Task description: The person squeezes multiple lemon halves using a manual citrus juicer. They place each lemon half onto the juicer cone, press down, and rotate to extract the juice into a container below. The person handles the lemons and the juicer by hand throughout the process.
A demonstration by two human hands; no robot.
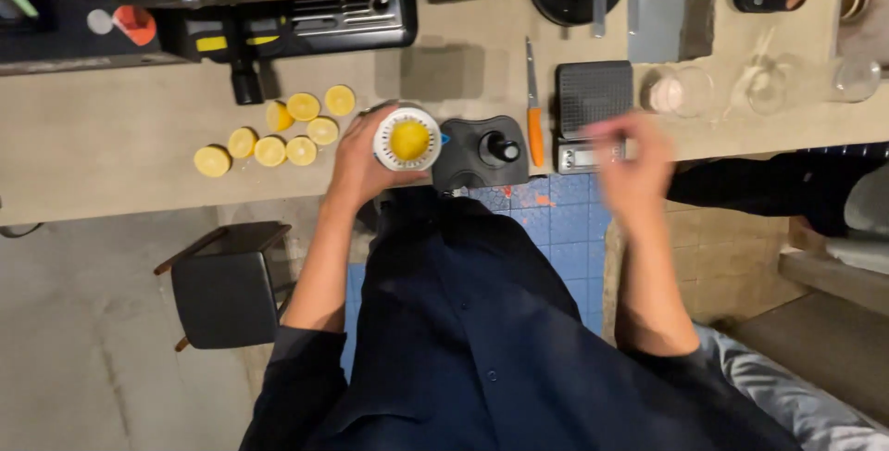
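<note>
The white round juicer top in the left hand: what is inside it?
The white round juicer top shows yellow pulp or juice around its centre. The left hand grips its left side, covering that edge and whatever lies underneath.

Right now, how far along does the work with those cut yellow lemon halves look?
Done: eight yellow lemon halves lie cut on the beige counter, orange-handled knife set aside. In hand: the left hand grips the white round juicer top; the right hand is blurred above the counter. Left: those halves look unsqueezed.
</note>
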